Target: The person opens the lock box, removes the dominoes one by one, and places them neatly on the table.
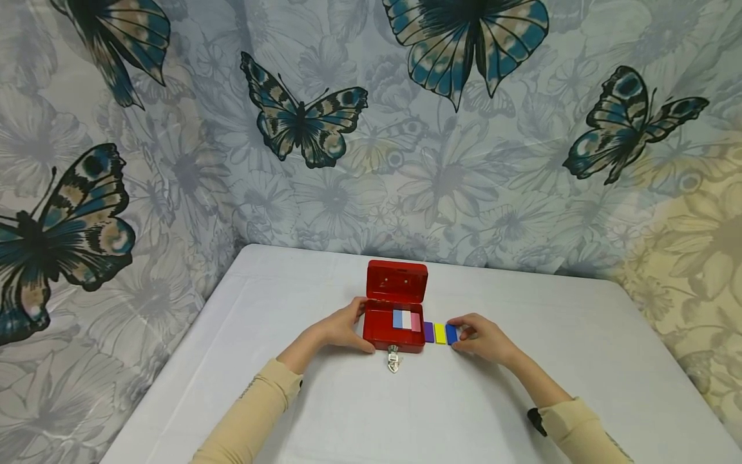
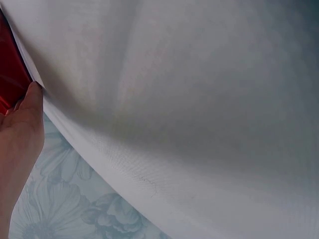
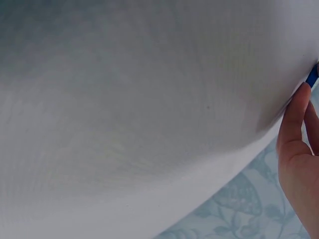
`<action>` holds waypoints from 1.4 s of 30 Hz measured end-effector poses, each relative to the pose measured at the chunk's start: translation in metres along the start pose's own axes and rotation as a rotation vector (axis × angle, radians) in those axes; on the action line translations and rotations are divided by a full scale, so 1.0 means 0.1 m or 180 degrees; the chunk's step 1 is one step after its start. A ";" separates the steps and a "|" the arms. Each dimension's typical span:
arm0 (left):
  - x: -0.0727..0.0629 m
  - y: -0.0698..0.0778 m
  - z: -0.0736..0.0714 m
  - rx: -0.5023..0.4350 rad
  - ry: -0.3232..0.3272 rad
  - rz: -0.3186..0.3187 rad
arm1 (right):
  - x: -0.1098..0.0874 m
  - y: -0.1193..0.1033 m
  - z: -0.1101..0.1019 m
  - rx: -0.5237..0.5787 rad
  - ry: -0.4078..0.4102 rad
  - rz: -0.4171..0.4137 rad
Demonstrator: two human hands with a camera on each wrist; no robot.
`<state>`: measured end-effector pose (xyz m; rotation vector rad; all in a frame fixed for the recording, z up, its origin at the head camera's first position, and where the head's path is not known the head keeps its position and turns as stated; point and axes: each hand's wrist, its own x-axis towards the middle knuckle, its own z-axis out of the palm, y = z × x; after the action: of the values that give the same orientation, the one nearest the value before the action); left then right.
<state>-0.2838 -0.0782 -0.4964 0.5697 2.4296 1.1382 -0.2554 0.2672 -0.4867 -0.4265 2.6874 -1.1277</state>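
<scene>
A red metal box [image 1: 379, 335] sits on the table with its lid [image 1: 397, 282] raised. Inside, toward its right, light blue [image 1: 397, 319], white [image 1: 407, 319] and pink [image 1: 415, 322] tiles lie side by side. My left hand [image 1: 342, 325] grips the box's left side, thumb at the front corner and fingers toward the back. To the right of the box, a purple tile [image 1: 429, 332] and a yellow tile [image 1: 440, 334] lie in a row with a blue tile [image 1: 451, 334]. My right hand [image 1: 484, 338] pinches the blue tile between thumb and fingers at its ends.
A silver metal clasp [image 1: 393, 359] sticks out from the front of the box. White cloth covers the table [image 1: 406, 412]. Behind it hangs a backdrop [image 1: 452, 193] printed with flowers and butterflies.
</scene>
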 end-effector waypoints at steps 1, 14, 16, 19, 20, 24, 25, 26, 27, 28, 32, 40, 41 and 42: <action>0.00 0.00 0.00 -0.0005 0.0003 0.0000 | 0.00 0.00 0.00 -0.0015 -0.0002 -0.0003; 0.00 -0.01 0.00 -0.0010 -0.0004 0.0039 | -0.01 -0.01 0.02 0.0000 0.0030 0.0108; 0.00 0.00 0.00 -0.0004 -0.0006 0.0053 | -0.01 0.00 0.02 -0.0022 0.0030 0.0125; 0.00 0.00 0.00 0.0013 -0.0011 0.0053 | -0.01 0.00 0.03 -0.0024 0.0044 0.0152; 0.00 0.00 0.00 0.0009 -0.0008 0.0054 | -0.01 0.01 0.03 -0.0022 0.0044 0.0157; 0.01 0.00 0.00 -0.0005 -0.0003 0.0048 | -0.01 0.00 0.03 -0.0023 0.0048 0.0119; 0.01 0.00 0.00 -0.0008 -0.0002 0.0050 | -0.01 0.00 0.03 -0.0034 0.0040 0.0100; 0.01 -0.01 0.00 -0.0011 0.0002 0.0051 | -0.01 0.00 0.03 -0.0033 0.0043 0.0103; 0.01 -0.01 0.00 -0.0011 0.0003 0.0052 | -0.01 0.01 0.03 -0.0041 0.0035 0.0085; 0.01 -0.01 0.00 -0.0011 0.0004 0.0054 | -0.01 0.00 0.03 -0.0028 0.0041 0.0107; 0.01 0.00 0.00 -0.0013 -0.0001 0.0059 | -0.01 0.00 0.02 -0.0010 0.0046 0.0110; 0.01 -0.01 0.00 0.0014 -0.0012 0.0054 | -0.02 -0.01 0.02 0.0058 0.0044 0.0125; 0.00 -0.01 0.00 0.0014 -0.0010 0.0056 | -0.02 -0.01 0.02 0.0061 0.0049 0.0125; 0.00 -0.01 0.00 0.0014 -0.0011 0.0059 | -0.02 -0.01 0.02 0.0061 0.0043 0.0111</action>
<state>-0.2841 -0.0782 -0.4974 0.5963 2.4293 1.1387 -0.2524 0.2658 -0.4870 -0.3687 2.6824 -1.1496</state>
